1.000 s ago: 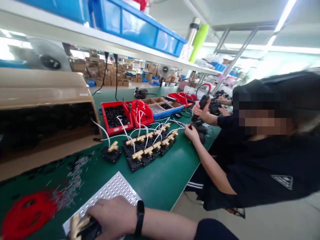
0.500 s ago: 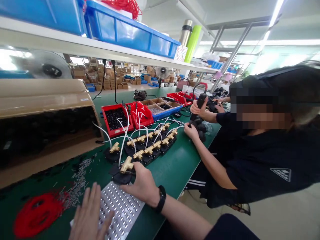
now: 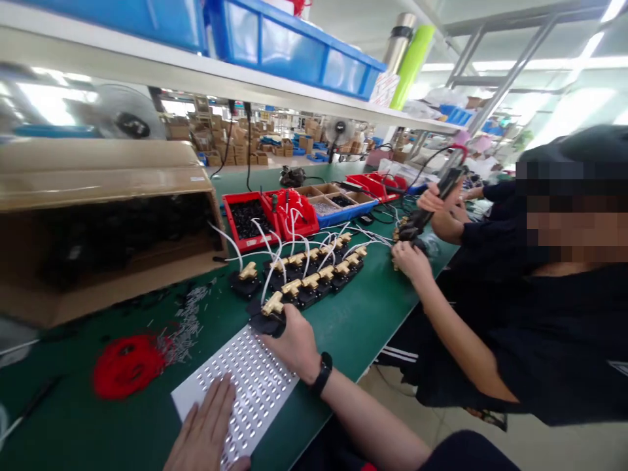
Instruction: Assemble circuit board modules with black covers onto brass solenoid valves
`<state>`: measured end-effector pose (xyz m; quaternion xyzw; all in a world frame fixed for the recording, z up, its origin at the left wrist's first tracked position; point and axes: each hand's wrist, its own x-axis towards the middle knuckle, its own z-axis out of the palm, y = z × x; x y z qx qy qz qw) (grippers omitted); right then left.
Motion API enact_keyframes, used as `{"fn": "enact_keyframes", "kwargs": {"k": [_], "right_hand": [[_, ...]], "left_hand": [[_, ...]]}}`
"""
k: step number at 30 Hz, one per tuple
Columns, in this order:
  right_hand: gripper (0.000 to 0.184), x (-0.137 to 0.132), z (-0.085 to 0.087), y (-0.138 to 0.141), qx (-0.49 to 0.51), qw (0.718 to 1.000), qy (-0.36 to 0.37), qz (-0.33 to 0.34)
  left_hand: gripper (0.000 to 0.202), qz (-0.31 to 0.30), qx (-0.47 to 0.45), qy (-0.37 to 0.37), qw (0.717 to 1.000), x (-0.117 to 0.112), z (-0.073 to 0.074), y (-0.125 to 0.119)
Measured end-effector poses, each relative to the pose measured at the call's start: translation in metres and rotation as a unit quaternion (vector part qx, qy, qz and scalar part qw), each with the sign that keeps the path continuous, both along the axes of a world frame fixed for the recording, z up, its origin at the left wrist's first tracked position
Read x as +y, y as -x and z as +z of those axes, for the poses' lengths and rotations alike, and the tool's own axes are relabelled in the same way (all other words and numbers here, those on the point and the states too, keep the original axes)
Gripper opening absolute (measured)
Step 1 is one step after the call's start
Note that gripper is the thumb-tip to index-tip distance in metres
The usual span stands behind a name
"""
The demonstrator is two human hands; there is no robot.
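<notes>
My left hand (image 3: 206,425) lies flat with its fingers stretched over a white sheet (image 3: 248,383) that bears rows of small shiny domed dots. My right hand (image 3: 297,343) grips a black unit with a brass T-fitting (image 3: 273,303) on top, at the far corner of the sheet; a white cable rises by it. Whether this unit touches the table I cannot tell. Just beyond it stand several similar brass-topped units (image 3: 311,282) in two rows, white cables looping over them. A single one (image 3: 248,271) sits apart to the left.
Left stands an open cardboard box (image 3: 112,176) of black parts. Red wire (image 3: 125,369) and loose pins (image 3: 189,327) lie before it. Red bins (image 3: 252,245) and a blue divided tray (image 3: 346,214) line the back. At right, a co-worker (image 3: 564,314) handles a tool and similar parts.
The view has shifted, so the bench appears farther left and lower things higher. My right hand has set the unit closer to the rows. The co-worker's tool is now tilted upright over the parts.
</notes>
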<state>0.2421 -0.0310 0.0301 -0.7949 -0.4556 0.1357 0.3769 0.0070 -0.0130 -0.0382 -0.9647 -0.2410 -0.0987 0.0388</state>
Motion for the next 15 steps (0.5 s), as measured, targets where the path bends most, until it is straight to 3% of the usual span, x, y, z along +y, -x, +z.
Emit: {"fn": "enact_keyframes", "kwargs": {"k": [3, 6, 10, 15], "right_hand": [[0.036, 0.003, -0.005, 0.002, 0.000, 1.000, -0.007, -0.008], [0.036, 0.007, -0.008, 0.004, -0.008, 1.000, -0.007, -0.008], [0.038, 0.015, -0.012, 0.014, -0.044, 0.998, 0.028, -0.017], [0.046, 0.014, -0.011, 0.022, -0.084, 0.992, 0.093, -0.019]], "left_hand": [[0.074, 0.005, -0.008, -0.002, 1.000, -0.008, 0.015, 0.009], [0.062, 0.032, 0.005, 0.058, 0.998, -0.011, 0.023, 0.022], [0.049, 0.147, 0.018, 0.206, 0.967, -0.006, 0.027, 0.039], [0.055, 0.251, -0.116, 0.279, 0.920, 0.010, 0.045, 0.027]]}}
